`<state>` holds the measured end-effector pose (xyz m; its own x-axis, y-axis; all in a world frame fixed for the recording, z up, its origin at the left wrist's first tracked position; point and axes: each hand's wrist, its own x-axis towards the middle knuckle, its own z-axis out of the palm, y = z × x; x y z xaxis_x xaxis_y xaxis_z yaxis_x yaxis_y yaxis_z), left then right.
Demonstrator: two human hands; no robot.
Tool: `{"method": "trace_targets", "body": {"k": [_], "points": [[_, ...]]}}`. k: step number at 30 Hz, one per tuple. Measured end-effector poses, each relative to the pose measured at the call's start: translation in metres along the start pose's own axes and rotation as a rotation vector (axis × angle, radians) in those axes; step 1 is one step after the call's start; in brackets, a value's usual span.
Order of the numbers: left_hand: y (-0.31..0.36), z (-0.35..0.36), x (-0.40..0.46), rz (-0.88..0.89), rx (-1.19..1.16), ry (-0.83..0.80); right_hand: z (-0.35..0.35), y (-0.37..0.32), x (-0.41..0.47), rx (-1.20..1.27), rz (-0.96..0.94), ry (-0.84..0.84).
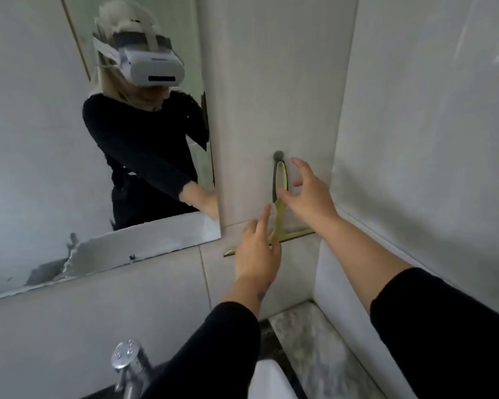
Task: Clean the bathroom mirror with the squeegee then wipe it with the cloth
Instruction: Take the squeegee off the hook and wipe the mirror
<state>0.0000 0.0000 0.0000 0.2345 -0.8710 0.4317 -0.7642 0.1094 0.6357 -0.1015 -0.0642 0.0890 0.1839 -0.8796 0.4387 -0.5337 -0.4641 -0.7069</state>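
A yellow-green squeegee [280, 180] with a dark grip hangs from a small dark hook [279, 154] on the tiled wall, blade at the bottom. My right hand [308, 194] hovers just right of its handle, fingers spread, holding nothing. My left hand [257, 251] is lower, in front of the blade's left half, fingers apart, holding nothing. The bathroom mirror [41, 139] fills the left of the view, with a chipped lower edge; it reflects a person in black with a headset. No cloth is in view.
A chrome tap [128, 361] stands at the bottom, with a white basin rim [268, 378] beside it. A marbled ledge [311, 341] runs along the right wall. White tiled walls meet in a corner just right of the squeegee.
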Motion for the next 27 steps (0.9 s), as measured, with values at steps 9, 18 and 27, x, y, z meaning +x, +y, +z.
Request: {"method": "trace_targets", "body": {"k": [9, 18, 27], "points": [[0.001, 0.058, 0.007, -0.065, -0.117, 0.227, 0.029, 0.015, 0.017, 0.075, -0.174, 0.206], [0.024, 0.021, -0.005, -0.003, 0.006, 0.334, 0.000, -0.024, 0.000, 0.093, -0.117, 0.289], [0.042, -0.054, -0.054, 0.130, 0.251, 0.450, -0.030, -0.082, -0.053, 0.204, 0.012, 0.221]]}}
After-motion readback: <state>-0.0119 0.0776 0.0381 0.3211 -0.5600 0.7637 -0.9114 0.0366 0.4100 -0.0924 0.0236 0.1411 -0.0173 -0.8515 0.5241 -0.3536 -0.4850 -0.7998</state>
